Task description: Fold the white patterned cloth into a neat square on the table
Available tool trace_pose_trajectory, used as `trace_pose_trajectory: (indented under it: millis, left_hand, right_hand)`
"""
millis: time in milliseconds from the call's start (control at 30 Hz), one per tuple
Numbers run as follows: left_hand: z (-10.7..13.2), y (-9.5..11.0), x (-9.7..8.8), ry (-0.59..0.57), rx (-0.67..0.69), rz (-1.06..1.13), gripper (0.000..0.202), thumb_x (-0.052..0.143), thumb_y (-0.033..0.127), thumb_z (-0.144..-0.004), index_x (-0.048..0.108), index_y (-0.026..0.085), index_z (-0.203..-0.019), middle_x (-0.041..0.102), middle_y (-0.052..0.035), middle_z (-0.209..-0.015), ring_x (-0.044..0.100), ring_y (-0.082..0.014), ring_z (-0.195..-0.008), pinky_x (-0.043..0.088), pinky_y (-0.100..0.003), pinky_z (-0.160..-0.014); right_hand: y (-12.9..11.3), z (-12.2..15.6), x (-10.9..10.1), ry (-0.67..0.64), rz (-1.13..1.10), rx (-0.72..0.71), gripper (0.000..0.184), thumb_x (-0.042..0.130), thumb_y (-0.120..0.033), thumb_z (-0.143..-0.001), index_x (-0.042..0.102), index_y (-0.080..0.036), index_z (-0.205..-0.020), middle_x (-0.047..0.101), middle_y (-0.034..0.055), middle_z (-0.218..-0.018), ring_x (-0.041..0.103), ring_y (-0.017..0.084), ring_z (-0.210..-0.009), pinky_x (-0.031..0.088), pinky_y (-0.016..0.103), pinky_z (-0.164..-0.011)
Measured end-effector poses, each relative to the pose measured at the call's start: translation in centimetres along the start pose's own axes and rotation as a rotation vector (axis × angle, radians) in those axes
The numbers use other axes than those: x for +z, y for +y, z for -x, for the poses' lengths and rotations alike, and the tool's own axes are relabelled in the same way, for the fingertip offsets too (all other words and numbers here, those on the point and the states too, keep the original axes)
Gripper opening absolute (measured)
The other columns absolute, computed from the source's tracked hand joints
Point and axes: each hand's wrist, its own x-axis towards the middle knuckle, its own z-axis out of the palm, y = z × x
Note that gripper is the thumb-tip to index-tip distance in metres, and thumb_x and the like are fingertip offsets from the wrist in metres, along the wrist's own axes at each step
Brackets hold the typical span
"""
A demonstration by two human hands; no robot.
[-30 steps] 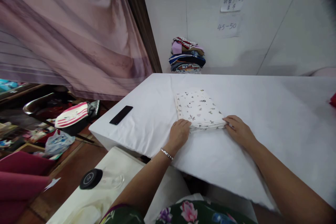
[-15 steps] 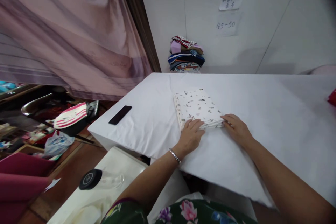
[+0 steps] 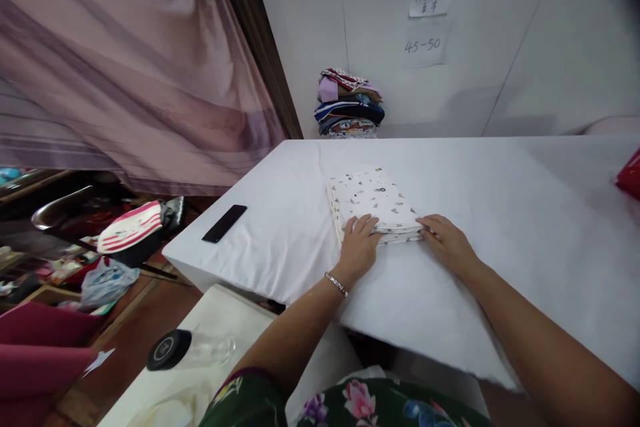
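Observation:
A folded white cloth printed with small grey and dark motifs lies on the white-covered table, its layers showing along the left and front edges. My left hand, with a silver bracelet at the wrist, rests on the front left part of the cloth, fingers spread over its top layer. At the front right corner my right hand pinches the stacked edge between thumb and fingers. The thumb is partly hidden by the other fingers.
A black phone lies toward the table's left edge. Against the wall stands a pile of folded fabrics. A red item is at the far right. Below left, a white stool-like surface holds a clear bottle with a black lid.
My left hand has slid slightly forward, its fingers reaching farther over the cloth. My right hand stays at the corner. The whole view has shifted a little.

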Motion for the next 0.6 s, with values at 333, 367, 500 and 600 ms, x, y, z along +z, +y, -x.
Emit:
trace_pose_trajectory:
  millis: [333, 367, 500, 600]
  left_hand:
    - [-1.7, 1.9, 0.7, -0.005, -0.023, -0.028, 0.013, 0.049, 0.019, -0.085, 0.063, 0.018, -0.084, 0.049, -0.0083, -0.130, 0.034, -0.0261, -0.128, 0.025, -0.052, -0.106]
    - [-1.8, 1.9, 1.0, -0.003, -0.016, -0.031, 0.015, 0.048, 0.017, -0.085, 0.063, 0.017, -0.083, 0.050, -0.0083, -0.129, 0.034, -0.0258, -0.128, 0.025, -0.052, -0.107]
    - [-1.7, 1.6, 1.2, 0.000, 0.058, 0.000, 0.017, 0.046, 0.012, -0.084, 0.063, 0.017, -0.082, 0.055, -0.0065, -0.122, 0.036, -0.0225, -0.127, 0.022, -0.049, -0.110]
    - [-1.3, 1.3, 0.8, -0.008, 0.125, 0.025, 0.016, 0.047, 0.012, -0.083, 0.062, 0.018, -0.084, 0.056, -0.0059, -0.120, 0.035, -0.0209, -0.128, 0.021, -0.047, -0.111]
  right_hand:
    - [0.1, 0.0, 0.0, -0.004, 0.029, -0.011, 0.028, 0.042, -0.028, -0.086, 0.058, -0.027, -0.110, 0.060, 0.0040, -0.108, 0.055, 0.020, -0.101, 0.047, 0.036, -0.082]
    - [0.0, 0.0, 0.0, -0.009, 0.034, -0.009, 0.028, 0.042, -0.028, -0.086, 0.058, -0.027, -0.110, 0.060, 0.0039, -0.108, 0.055, 0.020, -0.101, 0.048, 0.036, -0.082]
    - [-0.1, 0.0, -0.2, -0.004, 0.042, 0.002, 0.029, 0.040, -0.028, -0.087, 0.057, -0.028, -0.110, 0.060, 0.0036, -0.109, 0.055, 0.020, -0.100, 0.048, 0.035, -0.079]
    - [-0.1, -0.1, -0.1, 0.006, 0.060, 0.006, 0.028, 0.040, -0.026, -0.087, 0.057, -0.027, -0.109, 0.060, 0.0037, -0.107, 0.055, 0.020, -0.099, 0.048, 0.035, -0.078]
